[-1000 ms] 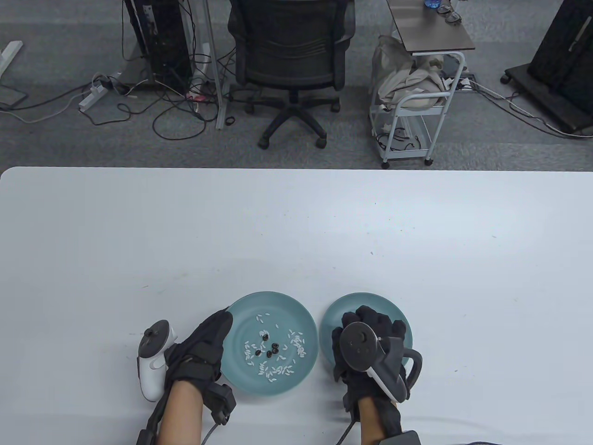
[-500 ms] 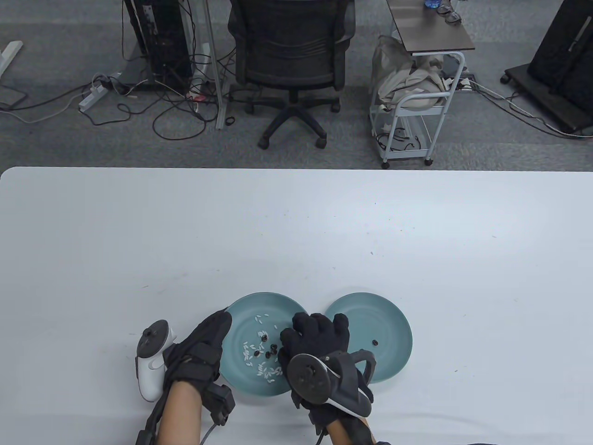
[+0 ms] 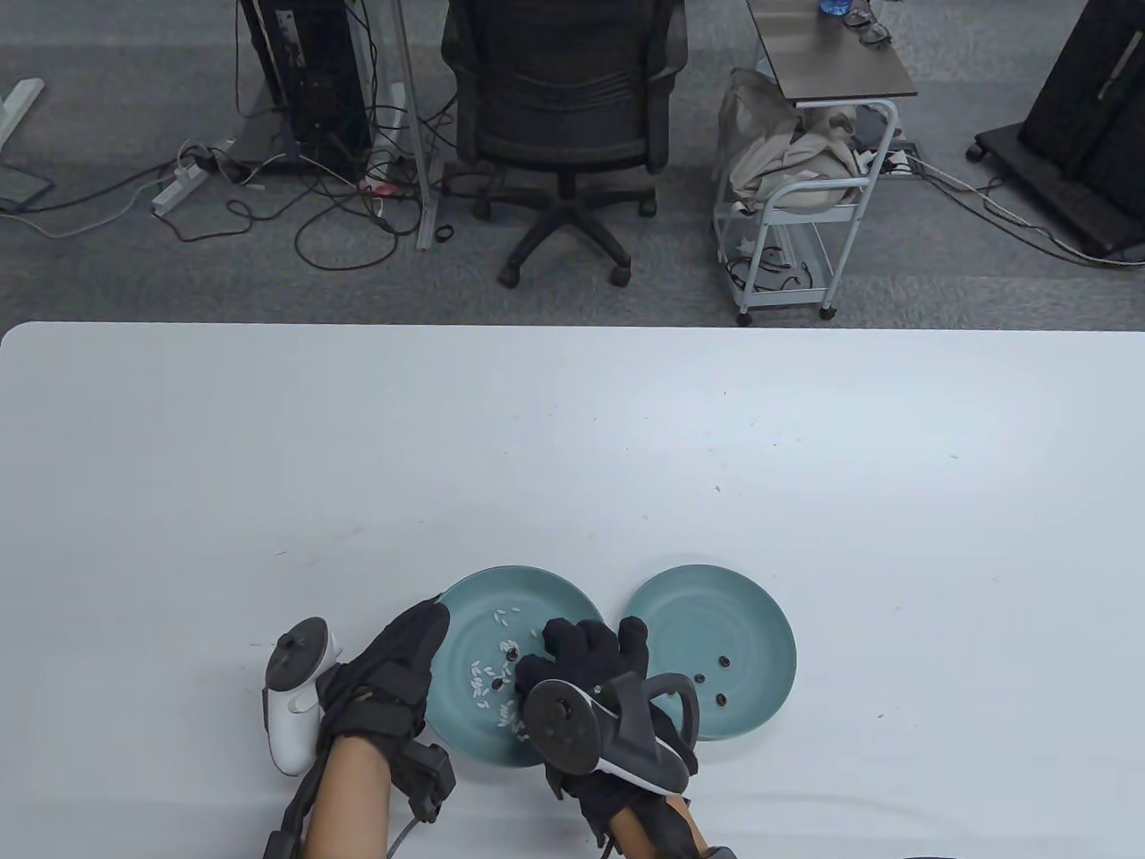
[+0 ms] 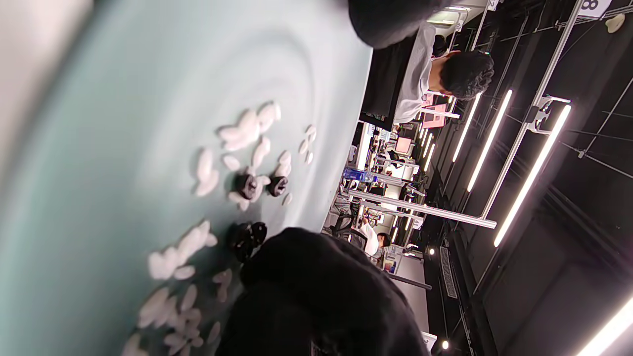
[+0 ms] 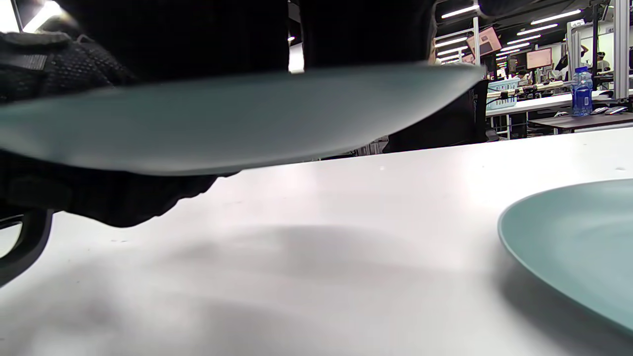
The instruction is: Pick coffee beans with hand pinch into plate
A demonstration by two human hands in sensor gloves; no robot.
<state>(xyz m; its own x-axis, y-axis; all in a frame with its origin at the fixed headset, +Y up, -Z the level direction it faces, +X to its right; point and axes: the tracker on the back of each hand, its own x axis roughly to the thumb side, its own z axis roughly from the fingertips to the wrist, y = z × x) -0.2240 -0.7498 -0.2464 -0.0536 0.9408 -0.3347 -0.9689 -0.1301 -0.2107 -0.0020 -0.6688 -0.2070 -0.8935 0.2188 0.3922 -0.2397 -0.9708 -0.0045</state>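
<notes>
The left teal plate [image 3: 465, 617] holds white rice grains and a few dark coffee beans [image 3: 510, 655]. The right teal plate [image 3: 760, 626] holds three coffee beans [image 3: 725, 662]. My right hand [image 3: 541, 653] is over the left plate with its fingers curled down onto the bean cluster. The hand hides whether it pinches one. In the left wrist view its glove [image 4: 306, 287] sits right by a bean [image 4: 247, 237]. My left hand [image 3: 420, 640] grips the left plate's left rim. In the right wrist view its glove [image 5: 99, 193] is above and below that plate [image 5: 237, 123].
The two plates sit side by side near the white table's [image 3: 572, 429] front edge, almost touching. An office chair [image 3: 559, 116] and a small cart [image 3: 796, 224] stand on the floor beyond the far edge.
My right hand moved left from over the right plate to over the left plate and came down onto the beans. The right plate's beans are now uncovered. My left hand stayed put.
</notes>
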